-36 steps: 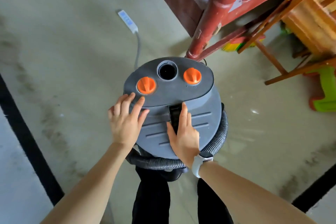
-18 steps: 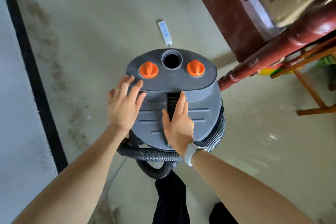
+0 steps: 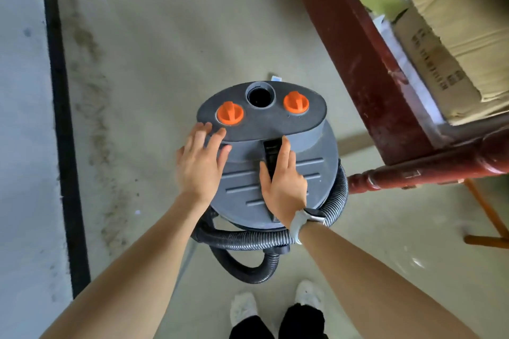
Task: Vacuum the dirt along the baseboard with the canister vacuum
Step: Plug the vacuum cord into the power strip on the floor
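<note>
Since the earlier frame, the vacuum (image 3: 264,151) has rolled nearer the baseboard (image 3: 62,118). Left hand (image 3: 199,162) and right hand (image 3: 283,181) rest flat, fingers straight; pushing evenly should keep it parallel to the dirt (image 3: 93,107).

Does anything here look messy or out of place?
Yes: a streak of dirt runs along the floor beside the black baseboard. The hose lies coiled round the vacuum, not in use; both hands rest on its lid.

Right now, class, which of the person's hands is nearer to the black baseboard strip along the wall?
Left. The left hand rests on the grey canister vacuum's lid edge facing the black baseboard strip; the right hand lies mid-lid, farther away.
</note>
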`<state>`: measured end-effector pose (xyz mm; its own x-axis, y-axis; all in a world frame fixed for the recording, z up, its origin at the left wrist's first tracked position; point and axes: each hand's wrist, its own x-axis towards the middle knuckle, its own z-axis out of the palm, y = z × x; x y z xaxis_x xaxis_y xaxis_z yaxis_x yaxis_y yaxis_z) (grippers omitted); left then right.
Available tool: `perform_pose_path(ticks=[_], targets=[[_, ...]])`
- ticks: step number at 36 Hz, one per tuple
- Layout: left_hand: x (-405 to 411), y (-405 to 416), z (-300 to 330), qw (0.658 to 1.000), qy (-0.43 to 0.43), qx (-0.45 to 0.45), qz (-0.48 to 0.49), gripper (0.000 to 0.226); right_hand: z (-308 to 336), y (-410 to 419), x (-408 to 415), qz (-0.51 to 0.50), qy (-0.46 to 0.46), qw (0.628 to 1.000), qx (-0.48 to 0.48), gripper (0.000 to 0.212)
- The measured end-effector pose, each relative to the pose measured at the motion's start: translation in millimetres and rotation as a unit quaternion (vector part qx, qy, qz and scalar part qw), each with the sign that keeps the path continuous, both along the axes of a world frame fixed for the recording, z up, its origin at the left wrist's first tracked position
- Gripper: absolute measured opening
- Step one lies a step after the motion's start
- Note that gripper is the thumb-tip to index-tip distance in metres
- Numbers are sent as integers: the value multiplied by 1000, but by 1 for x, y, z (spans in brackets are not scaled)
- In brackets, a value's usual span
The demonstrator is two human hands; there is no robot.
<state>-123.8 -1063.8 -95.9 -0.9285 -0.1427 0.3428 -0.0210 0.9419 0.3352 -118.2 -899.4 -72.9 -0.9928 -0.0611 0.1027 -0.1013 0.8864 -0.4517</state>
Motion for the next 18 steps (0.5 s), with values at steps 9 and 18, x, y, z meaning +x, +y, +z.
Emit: perform_pose_path(ticks=[9, 18], targets=[[-59, -9, 4, 1000, -1, 4, 15, 37, -7, 9, -76, 51, 43, 997, 42, 58], [-117, -18, 11, 998, 8, 5, 55, 34, -6, -8, -149, 80, 57, 994, 37, 58]])
